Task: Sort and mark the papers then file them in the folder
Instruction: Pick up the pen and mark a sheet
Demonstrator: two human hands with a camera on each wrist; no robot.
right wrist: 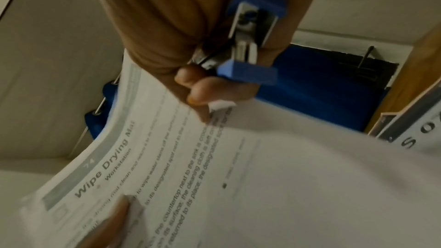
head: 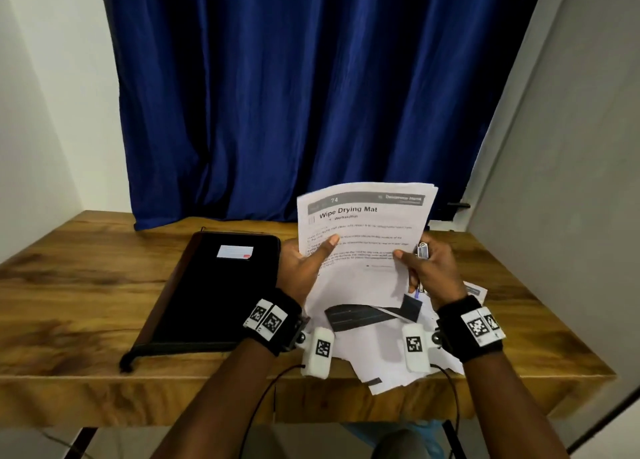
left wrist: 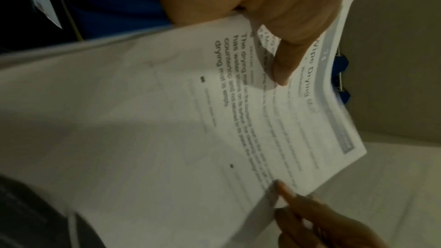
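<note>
fingers [head: 401, 253] pinch papers' [head: 360, 223] edge above table [head: 104, 268].

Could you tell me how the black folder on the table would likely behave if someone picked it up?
The black folder lies flat and closed with squared edges, so it probably stays fairly stiff. Its matte cover looks grippy rather than slippery. It seems thick, so perhaps moderately heavy.

Both hands are raised side by side, left hand [head: 304, 264] and right hand [head: 429, 268] each pinching with thumb.
</note>
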